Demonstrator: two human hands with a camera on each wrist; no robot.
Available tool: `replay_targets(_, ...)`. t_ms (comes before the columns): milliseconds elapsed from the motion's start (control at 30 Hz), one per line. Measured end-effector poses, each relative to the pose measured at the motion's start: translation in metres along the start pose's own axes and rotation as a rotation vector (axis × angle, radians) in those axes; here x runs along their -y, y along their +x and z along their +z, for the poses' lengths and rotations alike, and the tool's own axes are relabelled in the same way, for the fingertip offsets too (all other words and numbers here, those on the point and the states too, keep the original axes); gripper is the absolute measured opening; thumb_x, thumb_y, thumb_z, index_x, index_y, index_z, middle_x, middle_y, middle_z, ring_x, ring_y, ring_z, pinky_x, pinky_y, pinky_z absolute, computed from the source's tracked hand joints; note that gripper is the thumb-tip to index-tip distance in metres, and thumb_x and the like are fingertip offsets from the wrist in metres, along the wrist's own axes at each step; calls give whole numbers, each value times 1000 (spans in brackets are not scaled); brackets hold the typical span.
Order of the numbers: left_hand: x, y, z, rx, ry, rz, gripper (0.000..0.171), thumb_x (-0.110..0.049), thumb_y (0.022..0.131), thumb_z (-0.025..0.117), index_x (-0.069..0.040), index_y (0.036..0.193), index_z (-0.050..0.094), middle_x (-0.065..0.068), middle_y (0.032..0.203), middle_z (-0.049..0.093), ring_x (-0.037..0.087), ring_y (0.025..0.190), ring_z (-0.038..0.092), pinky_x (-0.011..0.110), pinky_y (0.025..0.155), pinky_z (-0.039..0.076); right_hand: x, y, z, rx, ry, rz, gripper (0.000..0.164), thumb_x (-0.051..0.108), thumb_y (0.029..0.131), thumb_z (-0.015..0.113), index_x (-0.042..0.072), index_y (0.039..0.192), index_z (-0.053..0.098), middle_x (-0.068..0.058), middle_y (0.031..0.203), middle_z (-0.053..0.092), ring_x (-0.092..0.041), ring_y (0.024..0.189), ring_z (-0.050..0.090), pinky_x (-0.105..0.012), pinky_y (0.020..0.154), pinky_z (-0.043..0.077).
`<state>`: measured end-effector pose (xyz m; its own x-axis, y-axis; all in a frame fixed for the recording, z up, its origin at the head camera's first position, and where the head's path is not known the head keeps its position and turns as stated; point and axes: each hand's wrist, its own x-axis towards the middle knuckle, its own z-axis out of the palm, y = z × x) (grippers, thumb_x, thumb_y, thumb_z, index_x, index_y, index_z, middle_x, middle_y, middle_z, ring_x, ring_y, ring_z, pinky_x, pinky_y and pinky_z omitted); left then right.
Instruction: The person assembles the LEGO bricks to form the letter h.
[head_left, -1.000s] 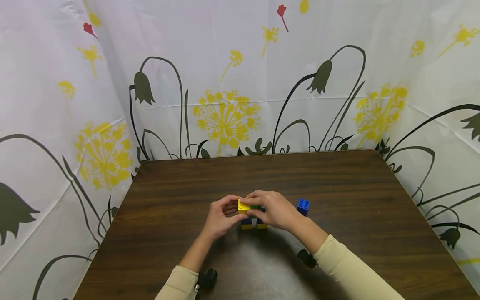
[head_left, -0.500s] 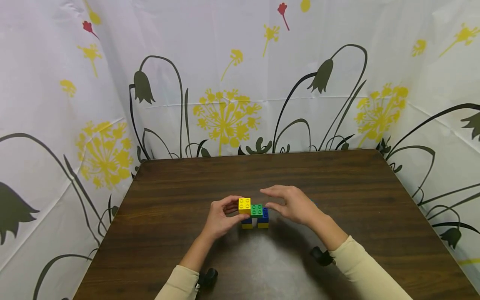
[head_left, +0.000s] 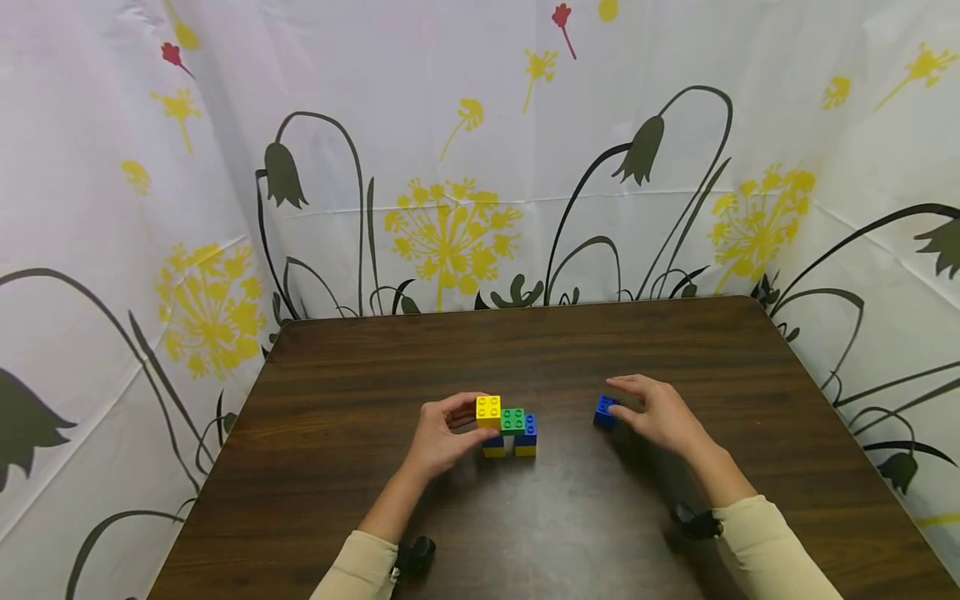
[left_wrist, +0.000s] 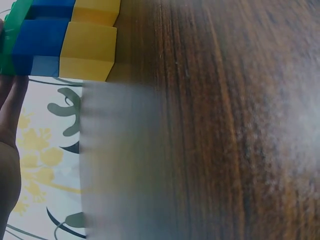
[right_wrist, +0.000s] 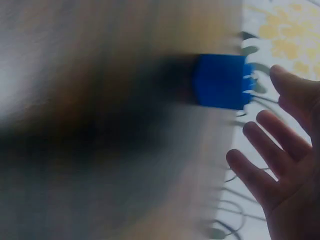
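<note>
In the head view, my left hand (head_left: 438, 437) grips a small structure of toy building bricks at its left side, thumb in front and fingers behind. A yellow brick (head_left: 488, 412) tops the structure, beside a green brick (head_left: 513, 421). Below are two legs of blue over yellow, and the blue brick (head_left: 531, 427) on the right leg shows its studs. The left wrist view shows the yellow leg bricks (left_wrist: 89, 50) standing on the table. To the right, a loose blue brick (head_left: 604, 412) lies by my right hand (head_left: 662, 417), whose fingers are spread around it without gripping.
The brown wood-grain table (head_left: 360, 375) reaches back to a white curtain (head_left: 465, 100) printed with flowers. Black wrist cameras are strapped at both sleeves, the right camera (head_left: 693, 522) hanging low over the table.
My right hand has let go of the top of the structure and moved right to the loose blue brick, its fingers spreading. The left hand and the structure have stayed in place.
</note>
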<state>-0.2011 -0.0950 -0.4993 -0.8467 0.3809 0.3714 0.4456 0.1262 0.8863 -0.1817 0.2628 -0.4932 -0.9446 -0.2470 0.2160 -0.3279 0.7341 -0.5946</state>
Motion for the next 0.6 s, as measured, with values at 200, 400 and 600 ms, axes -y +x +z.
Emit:
replay_targets(200,-16,0,0,10,7,-19,43,2,76,82,3,116,67,17,109,70,30,99,69,38,84,56,-17,-8,16,-11,29,4,47,11,83,79,5,128,65,-14,123,65,-34,110,63,-50,87,54)
replay_targets(400,5,0,1,3,14,-41,45,-2,76,83,-2,118,68,12,112,70,26,101,69,34,85,55,-21,-11,24,-62,21,20,46,10,82,81,9,126,68,-14,119,68,-35,103,66,-50,83,55)
replay_targets(600,9,-1,0,4,-3,-3,43,-7,77,84,-7,116,69,9,110,71,23,99,69,33,84,56,-19,-13,25,-85,-31,44,46,16,83,80,14,127,68,-12,118,69,-35,104,65,-54,84,53)
